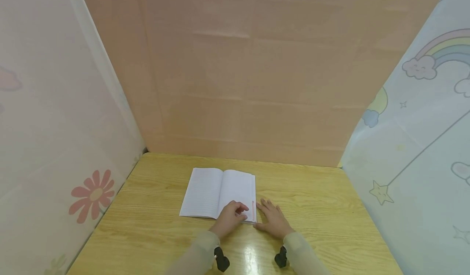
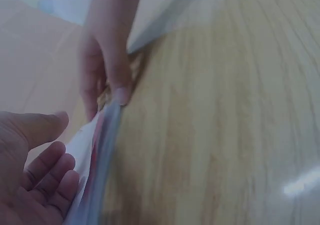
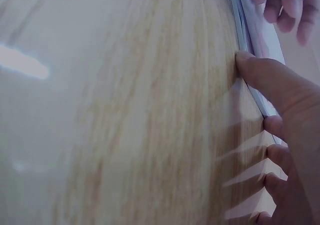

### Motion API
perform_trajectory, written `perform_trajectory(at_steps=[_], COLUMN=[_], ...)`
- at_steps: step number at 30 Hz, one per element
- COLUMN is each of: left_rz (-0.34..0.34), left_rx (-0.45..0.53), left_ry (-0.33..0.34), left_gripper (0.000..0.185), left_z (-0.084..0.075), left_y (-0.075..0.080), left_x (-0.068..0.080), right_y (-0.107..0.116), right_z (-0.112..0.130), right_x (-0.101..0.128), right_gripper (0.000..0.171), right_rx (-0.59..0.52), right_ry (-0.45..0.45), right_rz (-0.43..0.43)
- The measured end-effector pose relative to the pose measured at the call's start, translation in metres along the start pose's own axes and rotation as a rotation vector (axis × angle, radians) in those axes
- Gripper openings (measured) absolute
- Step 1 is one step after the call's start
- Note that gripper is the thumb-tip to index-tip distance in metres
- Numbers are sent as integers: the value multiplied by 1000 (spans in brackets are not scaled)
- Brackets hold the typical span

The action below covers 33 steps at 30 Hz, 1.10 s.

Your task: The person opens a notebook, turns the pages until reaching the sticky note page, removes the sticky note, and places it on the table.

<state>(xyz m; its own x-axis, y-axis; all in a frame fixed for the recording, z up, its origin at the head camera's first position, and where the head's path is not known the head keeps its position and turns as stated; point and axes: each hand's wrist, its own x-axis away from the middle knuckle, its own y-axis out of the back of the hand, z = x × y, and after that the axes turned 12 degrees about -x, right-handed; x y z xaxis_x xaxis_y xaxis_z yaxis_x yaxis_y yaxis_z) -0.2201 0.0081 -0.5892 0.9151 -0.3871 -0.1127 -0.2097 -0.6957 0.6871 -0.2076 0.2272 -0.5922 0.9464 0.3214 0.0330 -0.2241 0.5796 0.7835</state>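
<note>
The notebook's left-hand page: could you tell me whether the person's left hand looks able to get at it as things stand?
Probably yes. The left hand rests on the open notebook, on its right page, and nothing lies between it and the left page.

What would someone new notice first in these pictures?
An open white lined notebook lies at the middle of the pale wooden table. The left hand rests on its near right corner, and the right hand lies flat on the table against its right edge. Cartoon-printed fabric screens stand around.

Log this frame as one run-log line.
left hand: fingers curled on open notebook lower right page | right hand: flat beside notebook edge | surface: wooden table
</note>
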Motion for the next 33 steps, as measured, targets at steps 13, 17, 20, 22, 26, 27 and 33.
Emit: perform_trajectory(at_steps=[13,17,20,22,26,27,33], left_rz=[64,52,48,52,54,54,41], left_rx=[-131,-150,-145,-134,-104,-110,-156], left_ry=[0,-1,3,12,17,16,-12], left_gripper=[24,23,23,23,23,22,11], left_z=[7,6,5,4,4,4,3], left_y=[-12,-12,-11,-9,-6,-6,-6], left_x=[-5,-6,-7,-7,-7,-7,-7], right_y=[-2,-1,0,1,1,2,1], right_z=[-3,-1,1,3,4,4,3], right_x=[-1,0,0,1,1,2,1], right_gripper=[79,78,78,77,76,76,78], right_rx=[3,2,6,9,14,13,21], right_ry=[9,12,15,17,14,13,19], right_rz=[-11,-8,-4,-6,-8,-11,-13])
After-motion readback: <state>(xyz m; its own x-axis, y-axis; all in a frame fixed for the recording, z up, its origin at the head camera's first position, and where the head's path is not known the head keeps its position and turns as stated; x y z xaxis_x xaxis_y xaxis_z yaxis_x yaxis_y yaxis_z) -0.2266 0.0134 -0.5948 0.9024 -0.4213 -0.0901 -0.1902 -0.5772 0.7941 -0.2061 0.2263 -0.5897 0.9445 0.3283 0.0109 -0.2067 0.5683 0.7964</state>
